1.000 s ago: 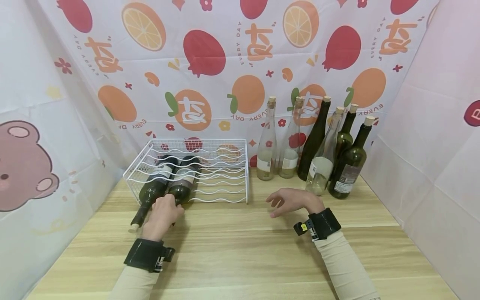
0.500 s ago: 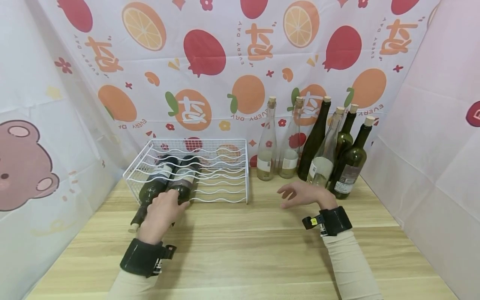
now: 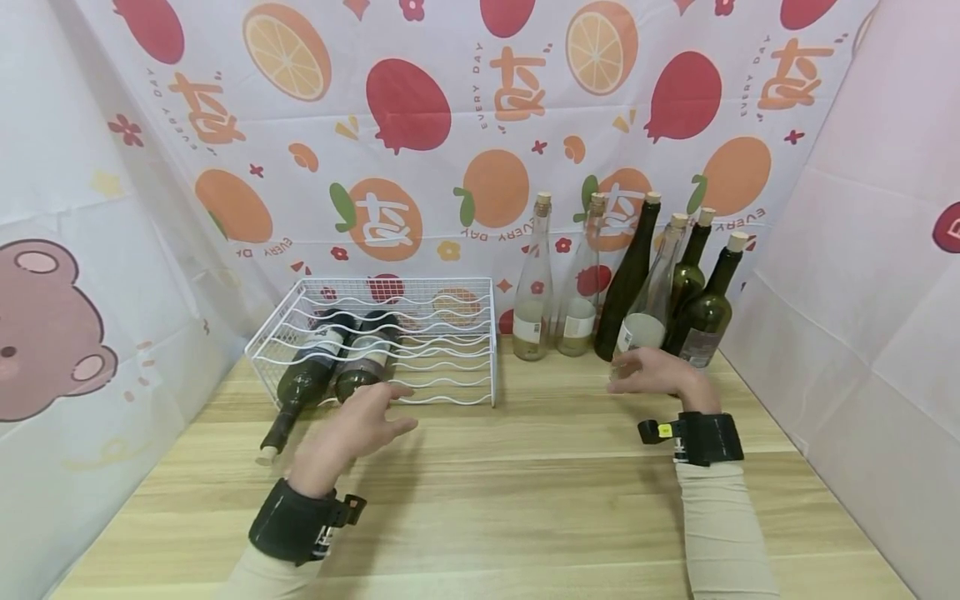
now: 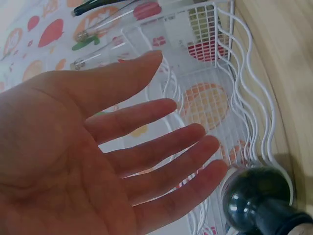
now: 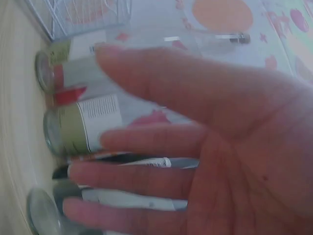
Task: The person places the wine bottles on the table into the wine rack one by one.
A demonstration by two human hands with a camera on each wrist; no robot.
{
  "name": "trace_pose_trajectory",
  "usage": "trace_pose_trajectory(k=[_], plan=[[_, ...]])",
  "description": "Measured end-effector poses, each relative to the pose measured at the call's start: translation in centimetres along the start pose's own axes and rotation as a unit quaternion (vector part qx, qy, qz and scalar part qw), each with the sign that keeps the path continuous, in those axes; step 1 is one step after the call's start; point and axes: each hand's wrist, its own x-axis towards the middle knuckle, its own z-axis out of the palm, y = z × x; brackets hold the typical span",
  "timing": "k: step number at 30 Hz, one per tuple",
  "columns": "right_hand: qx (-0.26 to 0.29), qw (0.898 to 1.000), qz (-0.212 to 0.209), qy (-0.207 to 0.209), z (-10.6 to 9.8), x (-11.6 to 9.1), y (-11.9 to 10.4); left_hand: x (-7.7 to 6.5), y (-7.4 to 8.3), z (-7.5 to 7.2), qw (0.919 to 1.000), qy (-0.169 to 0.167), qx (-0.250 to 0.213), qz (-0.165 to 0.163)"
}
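Observation:
My left hand (image 3: 348, 433), fingers spread and holding nothing, is just in front of a white wire wine rack (image 3: 494, 367). Two dark wine bottles lie in the rack's left slots. The left bottle (image 3: 303, 383) points its corked neck toward me; the neck of the other bottle (image 3: 366, 362) is hidden behind my left hand in the head view. Further right, my right hand (image 3: 660, 372) reaches close to a clear corked bottle (image 3: 643, 329), overlapping its base. In the right wrist view its fingers (image 5: 132, 178) are extended and apart, with nothing gripped.
Two clear bottles (image 3: 528, 329) stand right of the rack near the patterned cloth backdrop (image 3: 420, 50). A tall dark bottle (image 3: 630, 275) and two green bottles (image 3: 708, 312) crowd around the clear one. Wooden tabletop (image 3: 510, 500) stretches in front.
My left hand has let go of the second bottle's neck, opened and shifted right. My right hand has moved right, up to the standing bottles. Both bottles in the rack stay put.

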Motion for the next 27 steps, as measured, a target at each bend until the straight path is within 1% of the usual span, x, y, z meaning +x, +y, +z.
trace_pose_trajectory(k=[2,5,8,11,15,19,23,25,27], plan=[[-0.002,1.000,0.030,0.010,-0.3,-0.4,0.4,0.1,0.1,0.3,0.9999,-0.001,0.002,0.013],[0.012,0.997,0.068,0.027,-0.5,-0.7,0.9,0.2,0.3,0.7,0.9998,-0.006,0.005,0.019],[0.038,0.992,0.110,0.044,-0.6,-0.7,1.2,0.3,0.5,1.0,0.9996,-0.017,0.008,0.019],[0.044,0.987,0.143,0.057,-0.6,-0.6,1.3,0.4,0.6,1.3,0.9994,-0.029,0.013,0.015],[0.027,0.983,0.164,0.080,-0.4,-0.4,1.4,0.3,0.9,1.6,0.9987,-0.046,0.019,0.013],[0.026,0.981,0.171,0.094,0.0,-0.1,1.7,0.3,1.1,1.8,0.9980,-0.058,0.021,0.014],[0.041,0.978,0.177,0.105,0.6,0.7,2.3,0.2,1.3,1.9,0.9976,-0.064,0.025,0.009],[0.053,0.975,0.185,0.113,0.9,1.2,2.6,0.2,1.3,1.8,0.9974,-0.065,0.032,0.009],[0.071,0.971,0.189,0.131,1.2,1.6,2.9,0.2,1.3,1.7,0.9973,-0.065,0.033,0.004]])
